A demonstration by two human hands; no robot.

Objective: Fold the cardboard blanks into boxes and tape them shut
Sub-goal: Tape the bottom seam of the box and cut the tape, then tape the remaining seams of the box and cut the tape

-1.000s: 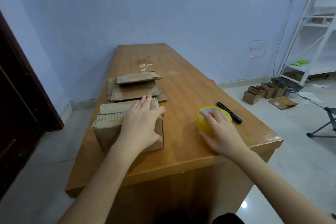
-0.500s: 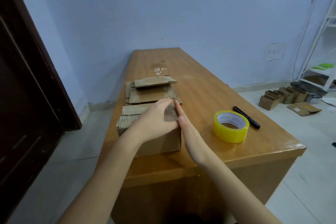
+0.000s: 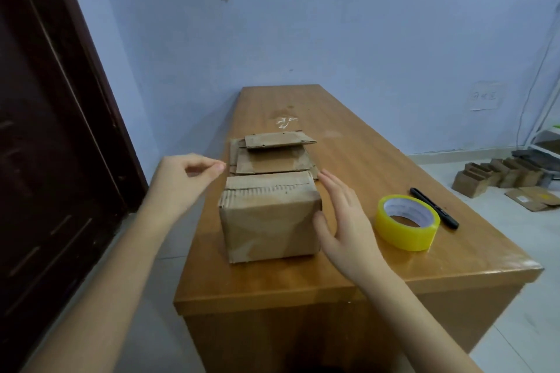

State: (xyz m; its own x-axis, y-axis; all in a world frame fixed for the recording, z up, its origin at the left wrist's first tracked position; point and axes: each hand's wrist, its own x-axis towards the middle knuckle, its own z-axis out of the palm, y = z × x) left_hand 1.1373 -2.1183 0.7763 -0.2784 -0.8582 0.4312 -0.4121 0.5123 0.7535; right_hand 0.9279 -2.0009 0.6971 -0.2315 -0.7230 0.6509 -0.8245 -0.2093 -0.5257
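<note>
your right hand (image 3: 342, 221) is nearest the work: its fingers (image 3: 335, 188) are straight and close together, the palm turned toward the right end of the folded box (image 3: 269, 218), the thumb touching or almost touching the lower right edge. nothing is gripped. the box stands on the surface (image 3: 378, 266) close to the near edge, its long axis running left to right across you, top flaps folded down with no tape that can be seen on the seam.

the tape roll (image 3: 407, 222) lies flat just to the right of that same hand, well apart from the box, so by my judgement the right hand is the one to fetch it; it only has to swing outward, away from the box. a black marker (image 3: 435, 207) lies just beyond the roll.

your left hand (image 3: 185, 179) hangs in the air off the left side of the box, a little behind it, fingers loosely curled with thumb and forefinger nearly meeting, holding nothing. it looks best placed to come down on the top flaps and keep them flat.

farther along, the flat cardboard blanks (image 3: 272, 156) lie stacked just behind the box, not yet folded.
</note>
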